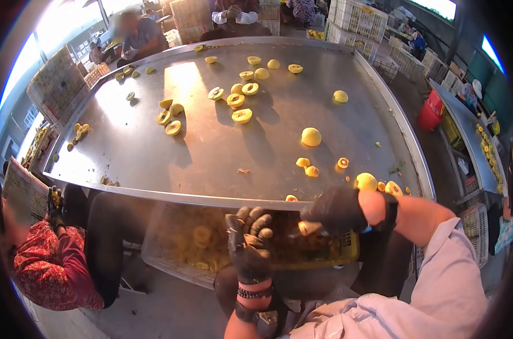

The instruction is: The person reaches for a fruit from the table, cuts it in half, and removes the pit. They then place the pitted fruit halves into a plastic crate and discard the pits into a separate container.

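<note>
Both my hands wear black gloves and hover just below the near rim of a big steel table (211,199). My right hand (336,211) is closed around a pale yellow fruit piece (309,228) that shows under its fingers. My left hand (249,244) is beside it to the left, palm turned away and fingers curled; whether it holds anything is hidden. Beneath both hands sits a clear tub (171,257) filled with yellow fruit pieces. Peeled fruit (366,181) and halves (393,188) lie on the table edge close to my right wrist.
Several halved and whole yellow fruits (241,116) are scattered over the table. A person in a red patterned sleeve (50,268) sits at the left, and other people sit at the far end. White crates (355,20) are stacked behind; a red bucket (431,111) stands to the right.
</note>
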`<act>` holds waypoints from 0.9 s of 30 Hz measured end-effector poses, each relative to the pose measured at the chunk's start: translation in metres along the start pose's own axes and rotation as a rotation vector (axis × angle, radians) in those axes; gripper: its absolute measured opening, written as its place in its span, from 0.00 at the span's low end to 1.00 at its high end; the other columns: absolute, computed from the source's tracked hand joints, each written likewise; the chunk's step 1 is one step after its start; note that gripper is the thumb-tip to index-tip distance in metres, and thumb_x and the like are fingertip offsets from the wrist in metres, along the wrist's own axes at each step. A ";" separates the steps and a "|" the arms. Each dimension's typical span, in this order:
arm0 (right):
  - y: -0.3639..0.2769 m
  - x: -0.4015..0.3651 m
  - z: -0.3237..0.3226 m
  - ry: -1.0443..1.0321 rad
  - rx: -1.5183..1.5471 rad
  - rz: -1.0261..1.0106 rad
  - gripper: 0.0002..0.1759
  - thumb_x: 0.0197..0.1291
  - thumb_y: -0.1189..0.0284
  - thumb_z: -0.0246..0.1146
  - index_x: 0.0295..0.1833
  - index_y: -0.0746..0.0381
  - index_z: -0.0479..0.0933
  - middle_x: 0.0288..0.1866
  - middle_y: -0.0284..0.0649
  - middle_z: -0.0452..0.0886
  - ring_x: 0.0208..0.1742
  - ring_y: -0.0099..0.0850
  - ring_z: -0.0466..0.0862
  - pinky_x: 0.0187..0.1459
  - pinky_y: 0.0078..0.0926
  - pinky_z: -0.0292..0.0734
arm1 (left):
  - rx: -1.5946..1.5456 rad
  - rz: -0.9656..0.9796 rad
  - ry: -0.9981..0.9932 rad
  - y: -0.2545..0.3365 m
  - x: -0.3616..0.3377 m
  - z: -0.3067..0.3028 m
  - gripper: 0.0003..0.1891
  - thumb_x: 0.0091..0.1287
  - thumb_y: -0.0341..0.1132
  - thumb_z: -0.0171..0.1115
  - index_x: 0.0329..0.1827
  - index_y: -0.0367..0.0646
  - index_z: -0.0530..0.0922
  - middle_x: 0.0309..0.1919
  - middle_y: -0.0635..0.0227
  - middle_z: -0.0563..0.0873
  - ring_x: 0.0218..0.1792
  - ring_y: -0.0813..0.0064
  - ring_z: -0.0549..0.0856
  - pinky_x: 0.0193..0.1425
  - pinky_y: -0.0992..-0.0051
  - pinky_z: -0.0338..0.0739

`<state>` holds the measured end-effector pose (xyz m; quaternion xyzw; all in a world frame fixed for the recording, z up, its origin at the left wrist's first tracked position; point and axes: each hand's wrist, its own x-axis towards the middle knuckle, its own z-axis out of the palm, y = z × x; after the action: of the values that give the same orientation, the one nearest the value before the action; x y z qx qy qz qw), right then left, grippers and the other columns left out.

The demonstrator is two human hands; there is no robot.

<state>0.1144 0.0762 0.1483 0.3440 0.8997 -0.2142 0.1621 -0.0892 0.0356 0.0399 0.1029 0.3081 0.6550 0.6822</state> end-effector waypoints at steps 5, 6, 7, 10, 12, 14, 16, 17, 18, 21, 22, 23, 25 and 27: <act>0.072 0.094 -0.063 0.368 -0.032 0.153 0.15 0.51 0.70 0.60 0.47 0.60 0.77 0.36 0.48 0.83 0.41 0.47 0.83 0.41 0.43 0.77 | -0.016 -0.052 -0.092 -0.008 0.005 0.005 0.27 0.72 0.51 0.51 0.59 0.32 0.68 0.46 0.50 0.81 0.41 0.67 0.83 0.34 0.79 0.80; 0.093 0.122 -0.066 0.521 -0.112 0.199 0.16 0.52 0.69 0.60 0.48 0.59 0.77 0.36 0.48 0.83 0.41 0.46 0.83 0.42 0.43 0.77 | -0.007 -0.060 -0.101 -0.010 0.005 0.007 0.28 0.72 0.50 0.51 0.60 0.32 0.68 0.47 0.50 0.80 0.41 0.67 0.83 0.34 0.79 0.80; 0.114 0.148 -0.069 0.675 -0.194 0.243 0.17 0.53 0.69 0.60 0.50 0.58 0.76 0.37 0.47 0.83 0.41 0.46 0.83 0.42 0.42 0.77 | 0.002 -0.067 -0.112 -0.011 0.006 0.008 0.28 0.72 0.50 0.51 0.60 0.31 0.68 0.47 0.50 0.80 0.41 0.67 0.83 0.34 0.79 0.80; 0.157 0.211 -0.085 0.689 -0.012 0.416 0.22 0.56 0.65 0.60 0.57 0.57 0.73 0.44 0.47 0.83 0.48 0.44 0.83 0.48 0.40 0.76 | 0.080 -0.094 -0.108 -0.010 0.012 0.011 0.29 0.72 0.50 0.50 0.61 0.29 0.65 0.47 0.49 0.79 0.40 0.67 0.83 0.35 0.79 0.81; 0.173 0.239 -0.086 0.758 0.109 0.468 0.24 0.57 0.65 0.61 0.60 0.58 0.72 0.49 0.47 0.82 0.52 0.42 0.82 0.51 0.37 0.75 | 0.132 -0.112 -0.096 -0.007 0.015 0.011 0.29 0.73 0.50 0.48 0.61 0.28 0.64 0.47 0.48 0.79 0.41 0.66 0.83 0.35 0.79 0.81; 0.191 0.261 -0.085 0.647 0.199 0.486 0.26 0.56 0.63 0.64 0.60 0.59 0.71 0.51 0.47 0.81 0.52 0.42 0.81 0.53 0.38 0.74 | 0.129 -0.107 -0.135 -0.003 0.015 0.013 0.29 0.72 0.50 0.52 0.61 0.30 0.64 0.48 0.52 0.78 0.43 0.69 0.83 0.36 0.81 0.80; 0.190 0.261 -0.086 0.515 0.328 0.503 0.27 0.53 0.66 0.68 0.58 0.60 0.72 0.51 0.45 0.81 0.51 0.40 0.81 0.53 0.36 0.73 | 0.142 -0.071 -0.153 -0.005 0.014 0.014 0.29 0.74 0.49 0.47 0.60 0.28 0.65 0.46 0.49 0.79 0.41 0.67 0.84 0.34 0.79 0.80; 0.188 0.258 -0.083 0.528 0.367 0.492 0.26 0.53 0.66 0.67 0.57 0.60 0.73 0.49 0.44 0.81 0.49 0.38 0.81 0.51 0.35 0.74 | 0.142 -0.075 -0.149 -0.005 0.015 0.013 0.28 0.74 0.49 0.47 0.60 0.28 0.65 0.46 0.49 0.80 0.41 0.67 0.84 0.34 0.80 0.80; 0.185 0.254 -0.078 0.544 0.404 0.480 0.24 0.53 0.67 0.67 0.57 0.59 0.73 0.47 0.42 0.81 0.47 0.37 0.82 0.49 0.35 0.75 | 0.140 -0.077 -0.149 -0.006 0.016 0.014 0.28 0.74 0.49 0.47 0.60 0.29 0.66 0.46 0.49 0.80 0.41 0.67 0.84 0.35 0.80 0.80; 0.150 0.221 -0.075 0.584 0.802 0.350 0.12 0.58 0.69 0.64 0.45 0.63 0.74 0.34 0.39 0.79 0.28 0.29 0.80 0.29 0.28 0.76 | 0.166 -0.002 -0.142 -0.002 0.013 0.021 0.26 0.74 0.47 0.47 0.61 0.30 0.66 0.46 0.51 0.80 0.40 0.69 0.84 0.34 0.81 0.80; 0.115 0.193 -0.075 0.626 0.981 0.282 0.11 0.60 0.68 0.63 0.42 0.64 0.73 0.31 0.39 0.78 0.23 0.27 0.78 0.24 0.26 0.75 | 0.179 0.037 -0.137 -0.001 0.011 0.024 0.25 0.74 0.46 0.47 0.62 0.30 0.66 0.46 0.52 0.80 0.39 0.69 0.84 0.34 0.81 0.79; 0.104 0.183 -0.064 0.593 1.122 0.219 0.11 0.62 0.66 0.61 0.42 0.63 0.73 0.30 0.39 0.77 0.21 0.26 0.77 0.22 0.24 0.73 | 0.245 0.165 -0.088 -0.002 0.010 0.021 0.25 0.74 0.44 0.48 0.63 0.31 0.65 0.48 0.52 0.80 0.41 0.69 0.83 0.37 0.80 0.80; 0.072 0.157 -0.040 0.504 1.384 0.132 0.13 0.65 0.63 0.60 0.42 0.62 0.73 0.29 0.39 0.76 0.17 0.25 0.75 0.20 0.23 0.72 | 0.222 0.366 -0.014 -0.010 0.009 0.021 0.23 0.75 0.40 0.48 0.66 0.33 0.63 0.54 0.53 0.78 0.48 0.67 0.81 0.49 0.75 0.77; 0.021 0.117 -0.023 0.426 1.606 0.123 0.13 0.65 0.62 0.59 0.44 0.62 0.73 0.29 0.38 0.77 0.22 0.26 0.78 0.27 0.24 0.76 | 0.595 0.722 -0.011 -0.013 0.004 0.018 0.22 0.75 0.36 0.47 0.68 0.34 0.62 0.59 0.52 0.74 0.56 0.62 0.77 0.61 0.69 0.71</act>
<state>0.0425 0.1665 0.1107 0.4368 0.4643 -0.7119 -0.2946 -0.0682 0.0422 0.0457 0.3980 0.4234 0.7332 0.3532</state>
